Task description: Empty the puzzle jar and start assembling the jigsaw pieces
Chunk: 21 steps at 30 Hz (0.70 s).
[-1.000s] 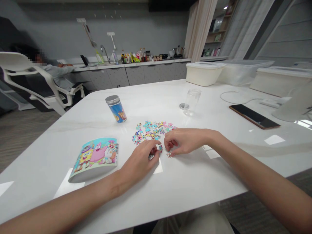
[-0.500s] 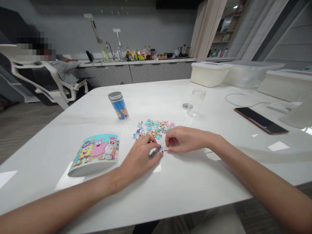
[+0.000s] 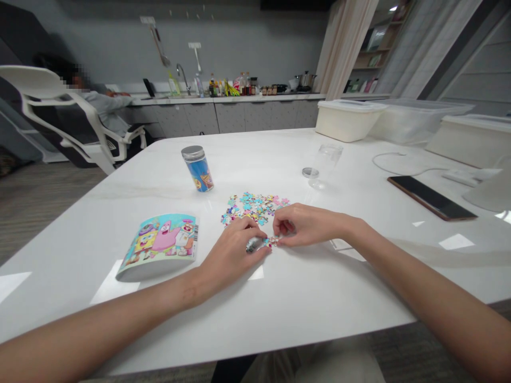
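My left hand is curled low over the white table, thumb and fingers closed on small joined puzzle pieces. My right hand pinches at the right end of these pieces, its fingertips meeting them just above the tabletop. Right behind both hands lies a heap of loose puzzle pieces in blue, pink and yellow. Left of my left hand, a curved picture sheet shows cartoon figures. The exact shape of the pieces between my fingers is partly hidden.
Behind the heap stand a blue-printed jar with a metal lid and a clear jar beside a loose lid. A phone, a cable and storage boxes occupy the right side. A person sits at the far left.
The view has shifted slightly, so the table things appear a little further right. Both hands stay together at the small pieces, with the right fingertips a touch closer to the left ones.
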### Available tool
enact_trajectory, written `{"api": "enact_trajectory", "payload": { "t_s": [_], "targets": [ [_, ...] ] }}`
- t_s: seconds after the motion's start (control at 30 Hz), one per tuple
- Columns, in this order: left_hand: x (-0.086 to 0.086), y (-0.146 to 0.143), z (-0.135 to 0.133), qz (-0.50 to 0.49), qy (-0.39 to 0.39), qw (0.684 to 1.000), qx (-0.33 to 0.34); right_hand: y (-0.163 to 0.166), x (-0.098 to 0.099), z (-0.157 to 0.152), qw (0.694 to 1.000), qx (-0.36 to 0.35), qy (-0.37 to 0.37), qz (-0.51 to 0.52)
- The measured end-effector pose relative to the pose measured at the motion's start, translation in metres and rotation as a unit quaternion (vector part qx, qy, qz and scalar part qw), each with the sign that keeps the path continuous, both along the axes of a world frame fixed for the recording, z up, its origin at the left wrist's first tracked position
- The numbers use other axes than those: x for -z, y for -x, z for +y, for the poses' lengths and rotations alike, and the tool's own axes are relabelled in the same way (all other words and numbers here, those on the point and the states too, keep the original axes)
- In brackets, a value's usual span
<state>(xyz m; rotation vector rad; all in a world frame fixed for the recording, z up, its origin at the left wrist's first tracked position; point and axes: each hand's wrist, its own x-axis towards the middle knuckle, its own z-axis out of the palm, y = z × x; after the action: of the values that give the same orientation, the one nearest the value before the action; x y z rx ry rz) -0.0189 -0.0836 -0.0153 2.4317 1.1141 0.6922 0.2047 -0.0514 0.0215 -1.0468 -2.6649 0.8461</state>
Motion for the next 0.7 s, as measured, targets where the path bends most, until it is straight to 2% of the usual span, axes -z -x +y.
{"api": "enact_trajectory", "payload": {
  "t_s": [0.33, 0.7],
  "targets": [
    [-0.0001, -0.0022, 0.0011, 0.001, 0.016, 1.000, -0.006, 0.0024, 0.0028, 0.0017, 0.995, 0.012, 0.079, 0.060],
    [-0.0003, -0.0025, 0.0011, -0.006, 0.014, 1.000, -0.004, 0.0053, 0.0027, -0.0029, 0.997, 0.023, 0.060, 0.040]
  ]
}}
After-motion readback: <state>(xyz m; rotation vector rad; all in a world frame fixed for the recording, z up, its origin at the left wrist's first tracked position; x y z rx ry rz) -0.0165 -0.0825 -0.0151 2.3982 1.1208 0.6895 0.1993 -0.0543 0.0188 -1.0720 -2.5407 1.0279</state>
